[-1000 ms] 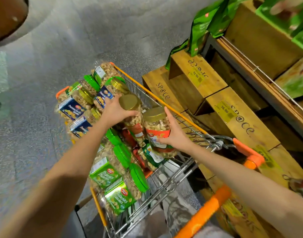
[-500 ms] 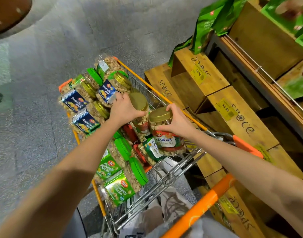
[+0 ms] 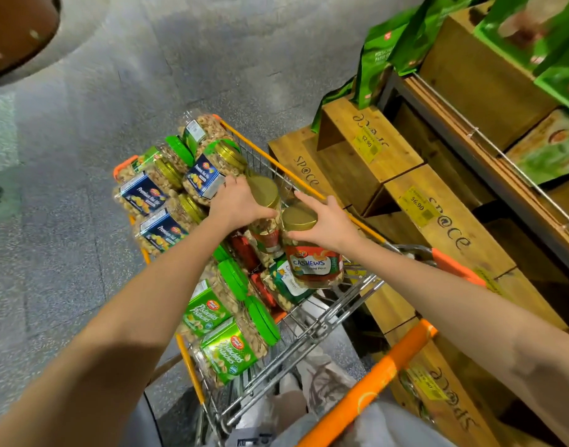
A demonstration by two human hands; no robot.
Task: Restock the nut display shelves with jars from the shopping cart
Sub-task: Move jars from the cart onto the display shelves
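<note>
**A:** What is the left hand (image 3: 236,204) doing?

**B:** It is curling its fingers and thumb round the top of a clear plastic nut jar with a round gold lid and red label (image 3: 266,235), gripping it just under the lid.

**A:** And the right hand (image 3: 328,222)?

**B:** It is clasping the smooth gold lid of a clear plastic cashew jar with a glossy red label (image 3: 313,264), fingers over the far edge and thumb on the near one.

**A:** Where are those two jars sitting?

**B:** They are standing upright, close side by side, in the right part of the silver wire shopping cart with orange rails (image 3: 321,324). I cannot tell whether they are resting or hanging in the grip.

**A:** What is lying around them?

**B:** Squarish clear jars with flat green lids and pistachio labels (image 3: 225,353) are lying on their sides. Blue-labelled jars with ribbed gold lids (image 3: 144,195) are lying beyond them.

**A:** And beside the cart?

**B:** Rough-grained wooden crate shelves (image 3: 350,169) are standing on the right, carrying yellow price tags (image 3: 367,141) and shiny green pouches (image 3: 376,59).
</note>
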